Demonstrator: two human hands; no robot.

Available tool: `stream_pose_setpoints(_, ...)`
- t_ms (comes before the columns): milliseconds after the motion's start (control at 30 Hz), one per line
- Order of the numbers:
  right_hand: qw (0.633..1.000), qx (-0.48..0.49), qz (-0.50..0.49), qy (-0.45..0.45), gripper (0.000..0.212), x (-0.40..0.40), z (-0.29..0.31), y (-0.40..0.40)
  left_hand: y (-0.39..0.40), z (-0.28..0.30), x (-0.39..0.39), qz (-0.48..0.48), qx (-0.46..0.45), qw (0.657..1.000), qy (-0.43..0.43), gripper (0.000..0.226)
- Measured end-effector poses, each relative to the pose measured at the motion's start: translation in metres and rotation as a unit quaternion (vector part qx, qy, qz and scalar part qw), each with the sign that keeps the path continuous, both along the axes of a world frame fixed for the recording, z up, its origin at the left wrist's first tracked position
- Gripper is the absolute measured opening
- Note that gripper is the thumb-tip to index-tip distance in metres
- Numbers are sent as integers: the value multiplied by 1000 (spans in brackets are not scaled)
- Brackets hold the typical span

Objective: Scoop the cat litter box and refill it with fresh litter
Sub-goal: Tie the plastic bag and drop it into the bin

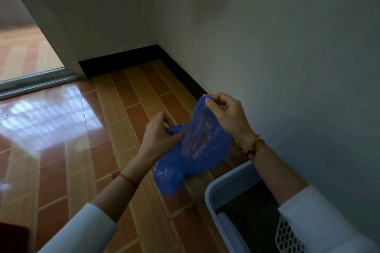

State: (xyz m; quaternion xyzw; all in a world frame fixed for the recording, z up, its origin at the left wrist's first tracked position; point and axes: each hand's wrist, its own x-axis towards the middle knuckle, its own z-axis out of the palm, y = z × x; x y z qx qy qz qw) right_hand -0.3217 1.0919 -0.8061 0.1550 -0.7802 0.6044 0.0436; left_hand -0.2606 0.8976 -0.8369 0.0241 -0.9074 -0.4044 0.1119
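Both hands [162, 129] [226, 115] pinch upright blue bag [197, 150].

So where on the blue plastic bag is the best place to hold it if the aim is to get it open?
Probably at the top rim, as now: the right hand pinches the upper edge of the blue plastic bag and the left hand pinches the opposite edge lower down. Come from the two sides with one grip on each layer and pull apart; the body hangs limp and crumpled below, offering nothing firm.
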Motion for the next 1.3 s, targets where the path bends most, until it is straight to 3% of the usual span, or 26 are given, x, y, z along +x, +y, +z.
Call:
stream_pose_setpoints(200, 996, -64, 33, -50, 14, 10, -3, 2, -7, -10, 0, -29, -95, 981, -163, 66)
stream_pose_setpoints(300, 996, -58, 42, -54, 17, 12, -1, 3, -15, -9, -3, -3, -206, 967, -151, 36)
stream_pose_setpoints(367, 997, -55, 46, -39, 13, 13, 3, 3, -19, 2, -4, -3, -218, 971, -97, 11)
stream_pose_setpoints(467, 998, -46, 43, 1, 15, 12, 11, 1, -16, 26, -10, 16, -166, 985, 37, 15)
stream_pose_setpoints(533, 998, -42, 39, 23, 13, 11, 18, -1, -8, 49, -11, 37, -23, 995, 90, 15)
stream_pose_setpoints(633, 997, -36, 27, 59, 10, 12, 29, -5, 5, 76, -9, 22, 208, 974, 92, 16)
stream_pose_setpoints(767, 994, 12, 28, 104, 14, 17, 34, -8, 16, 89, -5, -26, 390, 919, 47, 18)
stream_pose_setpoints(867, 992, 49, 50, 109, 27, 21, 30, -8, 24, 84, -6, -47, 404, 914, 2, 12)
stream_pose_setpoints(1033, 985, 86, 86, 125, 41, 29, 22, -13, 32, 71, -7, -79, 298, 948, -72, 36)
stream_pose_setpoints(1167, 982, 93, 105, 128, 47, 35, 21, -14, 32, 70, -8, -92, 236, 961, -111, 19)
stream_pose_setpoints(1300, 986, 52, 121, 104, 43, 38, 25, -10, 29, 67, -9, -66, 236, 964, -102, 20)
